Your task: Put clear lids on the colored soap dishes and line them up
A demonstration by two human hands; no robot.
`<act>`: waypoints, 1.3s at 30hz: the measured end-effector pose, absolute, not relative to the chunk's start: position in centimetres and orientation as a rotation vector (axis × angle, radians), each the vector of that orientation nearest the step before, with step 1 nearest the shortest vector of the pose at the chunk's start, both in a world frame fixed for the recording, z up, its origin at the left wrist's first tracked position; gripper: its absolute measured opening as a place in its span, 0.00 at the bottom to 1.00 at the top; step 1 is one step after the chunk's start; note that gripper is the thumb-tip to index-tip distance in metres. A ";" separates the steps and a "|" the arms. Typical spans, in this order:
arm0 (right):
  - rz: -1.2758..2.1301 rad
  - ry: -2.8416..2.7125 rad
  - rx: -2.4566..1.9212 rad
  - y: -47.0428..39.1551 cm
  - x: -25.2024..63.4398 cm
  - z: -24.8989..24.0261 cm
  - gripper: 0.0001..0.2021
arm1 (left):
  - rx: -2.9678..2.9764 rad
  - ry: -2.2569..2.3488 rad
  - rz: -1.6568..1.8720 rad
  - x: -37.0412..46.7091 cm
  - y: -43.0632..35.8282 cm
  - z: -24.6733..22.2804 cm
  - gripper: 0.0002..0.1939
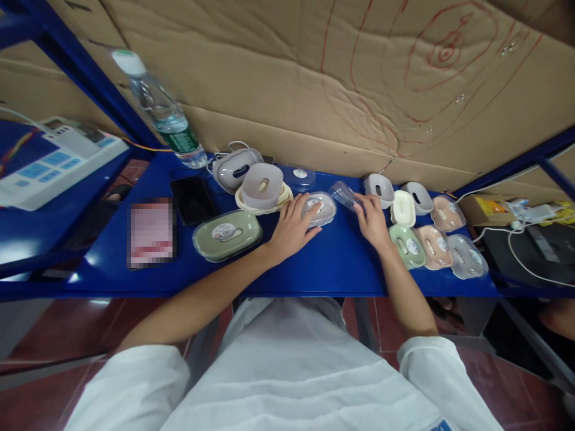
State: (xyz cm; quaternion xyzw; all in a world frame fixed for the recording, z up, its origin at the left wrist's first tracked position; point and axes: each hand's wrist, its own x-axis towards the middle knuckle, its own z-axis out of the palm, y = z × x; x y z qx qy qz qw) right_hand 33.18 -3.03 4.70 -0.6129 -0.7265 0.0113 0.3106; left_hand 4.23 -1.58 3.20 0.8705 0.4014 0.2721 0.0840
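My left hand (291,230) rests with fingers spread at the left side of a grey oval soap dish (327,211). Its fingertips lie on the dish and the thumb points out along the front. In my right hand (372,220) is a clear plastic lid (344,194), pinched at its right end and tilted just right of that dish. A green lidded soap dish (228,235) stands to the left of my left hand. Behind it, a grey soap dish (263,184) sits on stacked cream dish parts (246,202). Another clear lid (297,178) lies at the back.
Several soap dishes stand at the right, among them a green one (407,245), a peach one (435,246) and a cream one (403,208). At the left are a water bottle (173,123), a phone (193,199) and a blurred pink item (151,232). Cardboard (269,78) walls the back.
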 end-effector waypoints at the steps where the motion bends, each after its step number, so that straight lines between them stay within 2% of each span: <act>1: 0.044 -1.923 -1.606 -3.1 33.2 4.7 0.30 | 2.609 1.198 0.812 4.2 -1.6 3.2 0.32; 13: 0.119 -2.005 -1.686 -3.0 33.3 3.5 0.25 | 2.678 1.198 0.759 3.9 -1.4 3.0 0.31; 20: 0.043 -1.938 -1.763 -2.8 33.0 3.0 0.40 | 2.668 1.190 0.763 3.9 -1.2 3.0 0.30; 25: 0.129 -1.978 -1.769 -3.0 33.2 3.4 0.34 | 2.683 1.201 0.745 3.9 -1.3 3.2 0.31; 34: 0.216 -1.990 -1.600 -3.6 32.0 4.5 0.32 | 2.680 1.200 0.746 3.9 -1.1 3.1 0.30; 39: 0.142 -1.979 -1.646 -3.4 31.9 3.8 0.33 | 2.668 1.197 0.751 3.8 -1.1 3.1 0.30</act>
